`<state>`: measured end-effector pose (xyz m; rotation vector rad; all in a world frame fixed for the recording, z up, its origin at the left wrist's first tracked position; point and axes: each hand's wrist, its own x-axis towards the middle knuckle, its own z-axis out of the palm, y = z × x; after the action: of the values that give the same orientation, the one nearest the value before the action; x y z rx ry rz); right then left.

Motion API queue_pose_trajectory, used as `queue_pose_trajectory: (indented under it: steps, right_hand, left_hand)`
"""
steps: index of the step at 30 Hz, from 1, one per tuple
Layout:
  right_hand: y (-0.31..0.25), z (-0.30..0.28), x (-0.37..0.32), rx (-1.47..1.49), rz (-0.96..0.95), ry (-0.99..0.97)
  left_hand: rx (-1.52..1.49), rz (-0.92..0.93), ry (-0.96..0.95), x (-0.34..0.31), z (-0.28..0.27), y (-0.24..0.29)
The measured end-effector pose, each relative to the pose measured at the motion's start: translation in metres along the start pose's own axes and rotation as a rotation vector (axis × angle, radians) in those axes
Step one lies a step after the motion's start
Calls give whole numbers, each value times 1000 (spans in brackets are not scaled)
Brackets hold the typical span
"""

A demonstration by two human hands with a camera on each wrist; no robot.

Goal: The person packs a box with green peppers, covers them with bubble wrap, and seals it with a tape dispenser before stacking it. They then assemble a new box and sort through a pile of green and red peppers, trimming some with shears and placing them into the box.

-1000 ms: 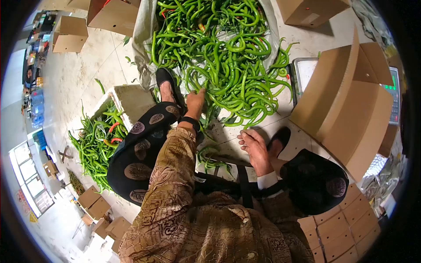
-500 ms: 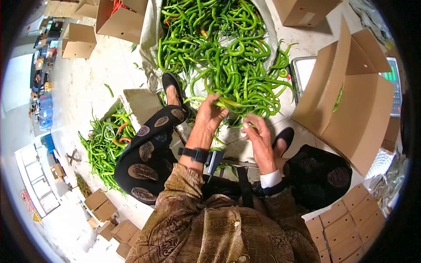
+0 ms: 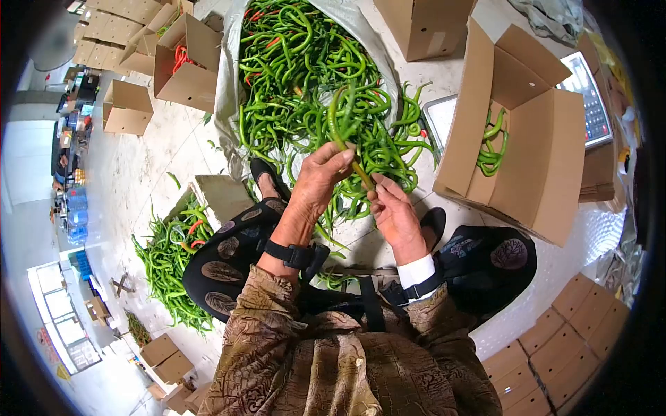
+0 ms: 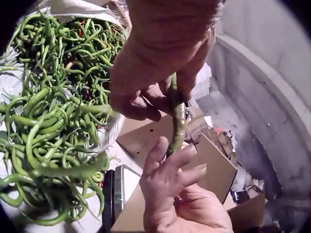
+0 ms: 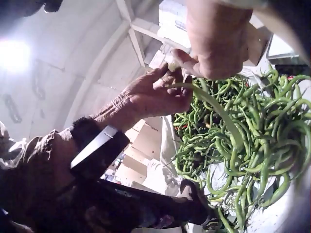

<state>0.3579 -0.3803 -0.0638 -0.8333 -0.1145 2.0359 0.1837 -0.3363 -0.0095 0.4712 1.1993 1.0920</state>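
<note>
Both hands meet over a heap of long green chili peppers point(image 3: 316, 62). My left hand point(image 3: 320, 182) grips a brownish-green chili pepper point(image 3: 361, 175), its thumb laid along it. Beyond the left fingers, curved green lengths of pepper point(image 3: 334, 118) stick out, partly blurred. The right hand point(image 3: 399, 216) pinches the lower end of the same pepper. In the left wrist view the shiny pepper point(image 4: 179, 126) stretches from the left hand point(image 4: 160, 58) down to the right fingertips. In the right wrist view, a green pepper point(image 5: 218, 109) trails from the left hand point(image 5: 153, 97) over the heap.
An open cardboard box point(image 3: 541, 152) with a few green peppers point(image 3: 492, 142) sits on a scale point(image 3: 586, 97) at the right. A white sack point(image 3: 229, 90) spreads under the heap. At the left, a white foam box point(image 3: 225, 197) and more peppers point(image 3: 170, 263) lie beside the leg.
My left hand has risen from the heap with peppers, and the right hand has come up to meet it. Green peppers now lie in the right-hand box. The head view has turned rightward.
</note>
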Motion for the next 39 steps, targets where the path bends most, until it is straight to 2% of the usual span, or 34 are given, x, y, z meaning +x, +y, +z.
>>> queue_pose_trajectory:
  steps: [3, 8, 9, 11, 14, 16, 18, 20, 22, 23, 24, 26, 28, 29, 30, 31, 32, 34, 35, 38, 39]
  right_hand:
    - [2, -1, 1, 14, 31, -14]
    - [7, -2, -3, -8, -19, -5]
    - [7, -2, -2, -1, -18, 83]
    - [11, -12, -1, 50, -5, 226]
    - [22, -43, 0, -85, 34, 250]
    - [20, -47, -2, -83, 13, 235]
    - [11, -48, 0, -84, 37, 276]
    - [-2, -45, 0, -63, 1, 324]
    - [-17, -50, 3, -63, -5, 396]
    - [-22, -54, 1, -56, -22, 397]
    - [-25, -59, 3, -49, -47, 388]
    - [-17, -71, 6, -96, -25, 423]
    - [-6, -82, 9, -152, -12, 454]
    - [1, -88, 10, -199, 21, 480]
    - [7, -97, 12, -249, 50, 504]
    - [14, -117, 15, -245, 47, 429]
    - [14, -111, 17, -246, 51, 431]
    - [10, -89, 19, -325, 36, 523]
    - [10, -87, 20, -324, 35, 483]
    - [14, -74, 21, -348, 104, 441]
    - [17, -75, 22, -335, 141, 416]
  left_hand:
    - [76, 33, -108, -3, 1, 5]
    - [202, -29, -51, -12, 7, -3]
    - [215, -11, -53, -8, 8, 0]
    - [271, 58, -30, 2, 21, 19]
    - [417, 245, -110, 36, 57, 80]
    - [556, 397, -195, 88, 84, 133]
    - [1508, 1228, -208, 138, 118, 200]
    - [530, 571, -777, 238, 131, 246]
    - [453, 592, -412, 191, 148, 236]
    - [501, 674, -364, 191, 137, 225]
    - [507, 650, -350, 190, 121, 211]
    - [1091, 641, -222, 187, 72, 166]
    - [585, 359, -150, 178, 13, 84]
    - [779, 248, -10, 178, -26, 44]
    - [883, 226, 82, 181, -73, 0]
    - [925, 296, 294, 176, -112, -45]
    - [962, 366, 508, 166, -142, -83]
    - [555, 268, 507, 146, -156, -139]
    - [608, 163, 414, 138, -148, -142]
    - [984, 24, 467, 133, -100, -132]
    - [1138, 302, 508, 134, -88, -139]
